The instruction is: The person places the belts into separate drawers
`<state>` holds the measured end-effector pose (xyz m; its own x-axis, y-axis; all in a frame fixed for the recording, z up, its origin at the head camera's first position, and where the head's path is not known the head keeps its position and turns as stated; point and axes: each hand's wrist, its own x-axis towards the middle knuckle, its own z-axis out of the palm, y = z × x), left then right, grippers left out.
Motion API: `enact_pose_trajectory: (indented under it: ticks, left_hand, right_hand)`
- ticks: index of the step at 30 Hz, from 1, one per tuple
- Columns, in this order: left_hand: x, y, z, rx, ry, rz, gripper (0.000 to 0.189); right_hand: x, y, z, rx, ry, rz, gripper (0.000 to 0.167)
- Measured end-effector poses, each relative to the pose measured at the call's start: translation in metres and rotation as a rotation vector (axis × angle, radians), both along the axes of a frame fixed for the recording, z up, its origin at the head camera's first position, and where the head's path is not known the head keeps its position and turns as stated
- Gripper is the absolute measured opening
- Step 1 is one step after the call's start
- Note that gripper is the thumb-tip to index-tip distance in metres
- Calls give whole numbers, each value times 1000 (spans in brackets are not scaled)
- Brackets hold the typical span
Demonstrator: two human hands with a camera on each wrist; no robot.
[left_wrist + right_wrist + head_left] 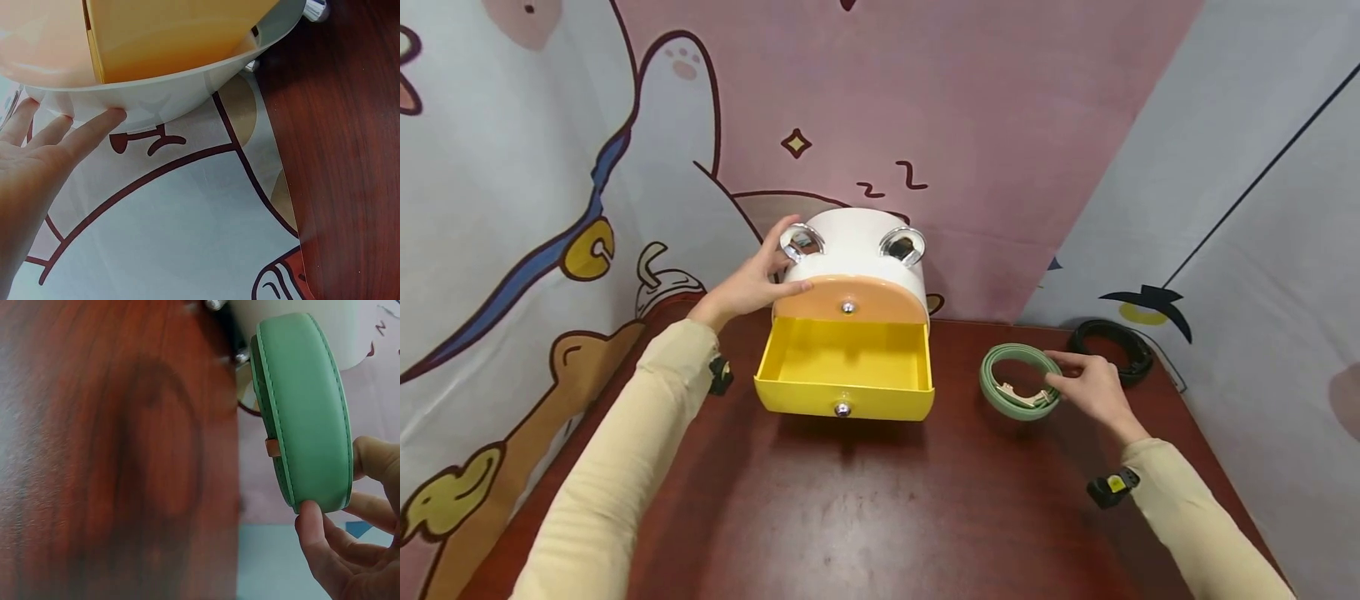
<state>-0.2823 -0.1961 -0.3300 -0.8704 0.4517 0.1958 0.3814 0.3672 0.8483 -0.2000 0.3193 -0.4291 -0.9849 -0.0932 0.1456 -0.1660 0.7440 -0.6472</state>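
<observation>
A white frog-shaped storage box [857, 233] with two silver ring eyes stands at the back of the table. Its lower yellow drawer [844, 400] is pulled out, with its floor bare. My left hand [748, 279] rests against the box's left side, thumb near the orange upper drawer [872, 298]. In the left wrist view, fairly straight fingers [94, 131] touch the white side wall. My right hand [1093, 387] pinches a coiled green belt [1000, 400] by its right edge. The belt has a gold buckle [1026, 398] inside the coil, and it is lifted above the table in the right wrist view.
A coiled black belt [1138, 358] lies at the table's back right corner, behind my right hand. Printed cloth [1000, 125] hangs behind and at both sides of the dark red wooden table [850, 517].
</observation>
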Motion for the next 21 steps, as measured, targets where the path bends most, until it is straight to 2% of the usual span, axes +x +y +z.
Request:
enact_pose_trajectory:
  ticks: [10,21]
  left_hand:
    - [-1,0,-3,39,13,-31,95]
    - [0,0,-3,39,12,-28,94]
  right_hand:
    - [3,-10,31,12,43,24,39]
    - [1,-26,46,21,64,49,37]
